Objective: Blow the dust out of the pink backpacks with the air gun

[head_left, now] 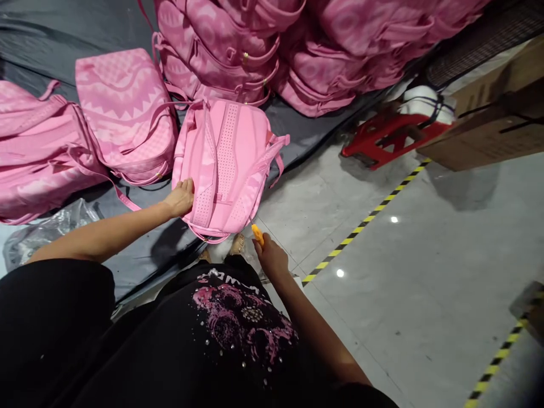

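Note:
A pink backpack lies back panel up in front of me, its padded shoulder straps and perforated strip showing. My left hand is closed on its left side near the bottom, the fingertips partly hidden. In my right hand, just below the bag's lower right corner, is a small orange-handled tool. Its thin metal tip points up to the bag's edge; the tip is too small to tell its kind. Left of this bag rests another pink backpack, front side up with a toothed pattern.
More pink backpacks are stacked behind, and one lies at far left. Clear plastic sits by my left forearm. On the right floor are yellow-black tape, a red frame-like object and a cardboard box. Dark sheeting lies under the bags.

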{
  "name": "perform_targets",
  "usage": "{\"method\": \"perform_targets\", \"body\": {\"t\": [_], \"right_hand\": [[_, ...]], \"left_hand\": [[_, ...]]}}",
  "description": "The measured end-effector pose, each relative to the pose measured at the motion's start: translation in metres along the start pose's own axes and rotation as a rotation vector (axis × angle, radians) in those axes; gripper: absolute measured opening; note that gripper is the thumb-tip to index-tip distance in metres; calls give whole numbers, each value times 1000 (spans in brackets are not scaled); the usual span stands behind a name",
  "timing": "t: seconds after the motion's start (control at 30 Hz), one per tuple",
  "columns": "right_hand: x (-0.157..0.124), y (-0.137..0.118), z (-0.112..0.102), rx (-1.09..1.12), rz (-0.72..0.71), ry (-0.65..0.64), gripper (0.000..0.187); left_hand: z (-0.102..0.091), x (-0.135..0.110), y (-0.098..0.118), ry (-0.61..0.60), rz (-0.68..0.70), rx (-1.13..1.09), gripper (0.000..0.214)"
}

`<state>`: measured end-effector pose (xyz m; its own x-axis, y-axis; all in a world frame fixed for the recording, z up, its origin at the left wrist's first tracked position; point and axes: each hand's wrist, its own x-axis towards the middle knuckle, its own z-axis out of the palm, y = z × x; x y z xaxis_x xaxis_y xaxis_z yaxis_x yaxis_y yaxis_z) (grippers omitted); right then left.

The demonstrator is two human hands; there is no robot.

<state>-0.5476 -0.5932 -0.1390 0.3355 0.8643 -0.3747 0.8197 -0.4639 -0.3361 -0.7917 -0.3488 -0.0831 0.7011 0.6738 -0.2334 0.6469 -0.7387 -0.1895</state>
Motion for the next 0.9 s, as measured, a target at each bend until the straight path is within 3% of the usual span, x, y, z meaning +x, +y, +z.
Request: {"method": "perform_targets", "body": {"t": [0.1,0.23,0.33,0.43,0.5,0.6,0.73,0.9], "right_hand": [[23,-4,9,39,-37,70,38],[42,-8,25,190,-108,158,40],[52,-7,28,236,-111,160,42],[57,-2,20,193,-1,93,41],[56,2,9,149,79,39,41],[47,7,-8,131,81,24,40],[39,8,-24,154,91,21,44],[45,10,-28,182,126,9,47]], "left_hand": [[2,7,0,10,57,-22,62],[7,17,-11,58,133,-67,56],[11,28,-18,196,0,-155,54],[16,36,-16,349,-128,-253,53],[18,40,-11,444,-137,-290,51],[18,44,-4,548,-149,-337,47],[17,48,4,567,-190,-380,44],[13,55,10,578,-231,-401,44]]}}
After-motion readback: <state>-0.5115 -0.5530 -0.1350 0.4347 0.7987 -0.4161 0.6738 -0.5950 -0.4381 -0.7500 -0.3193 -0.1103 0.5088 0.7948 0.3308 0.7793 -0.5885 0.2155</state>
